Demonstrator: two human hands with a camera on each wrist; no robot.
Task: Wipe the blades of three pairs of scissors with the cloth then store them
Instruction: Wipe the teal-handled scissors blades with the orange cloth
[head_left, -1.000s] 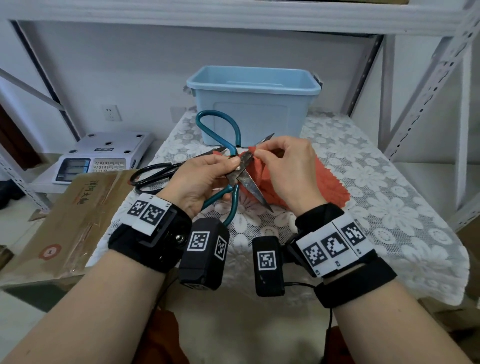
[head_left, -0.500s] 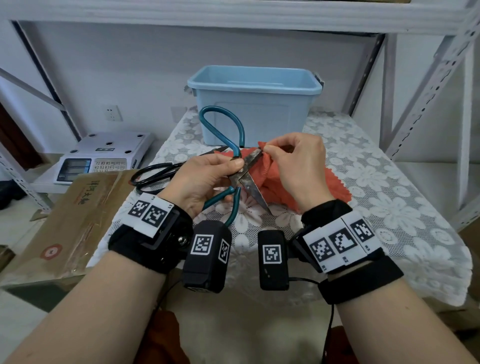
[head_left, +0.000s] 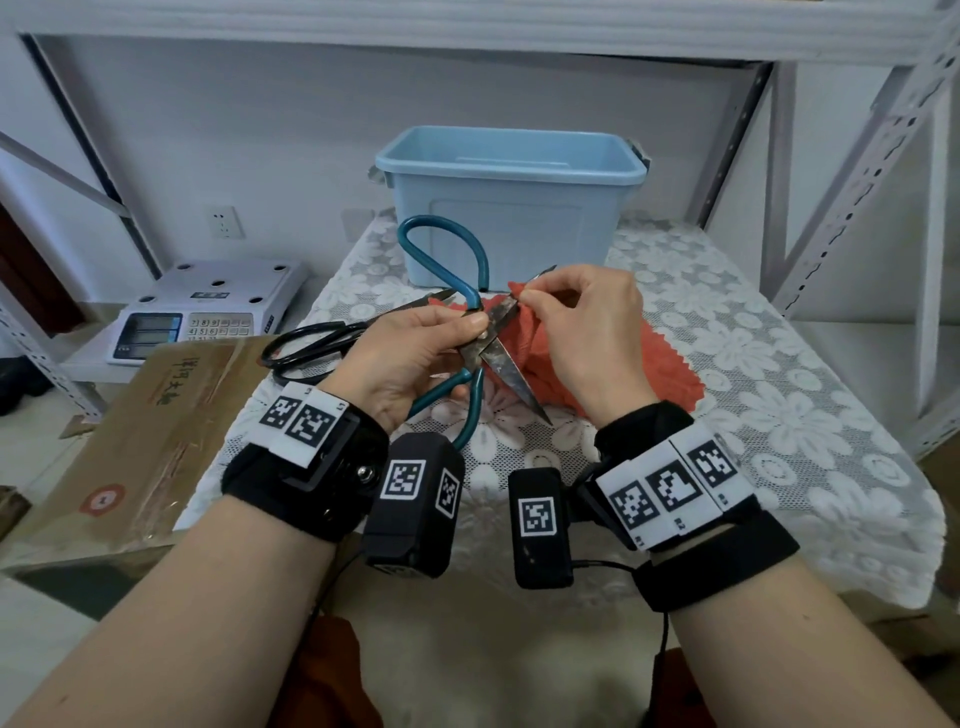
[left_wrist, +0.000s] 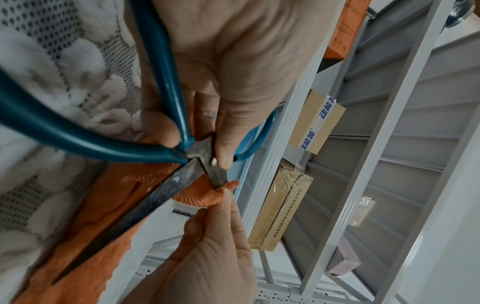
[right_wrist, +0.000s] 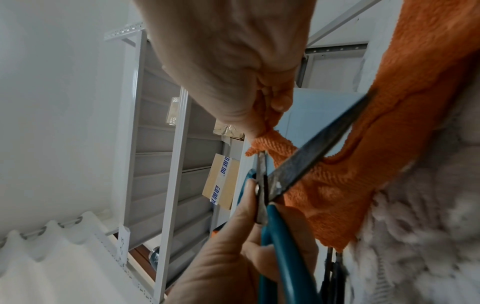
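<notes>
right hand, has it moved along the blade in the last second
Yes. The right hand, pinching the cloth on the teal scissors, slid up the blade toward its tip, closer to the blue bin.

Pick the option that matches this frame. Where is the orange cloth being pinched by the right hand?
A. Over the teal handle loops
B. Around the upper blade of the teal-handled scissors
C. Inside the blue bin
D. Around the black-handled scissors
B: the right hand pinches the orange cloth around the upper blade of the opened teal-handled scissors, which the left hand grips near the pivot.
</notes>
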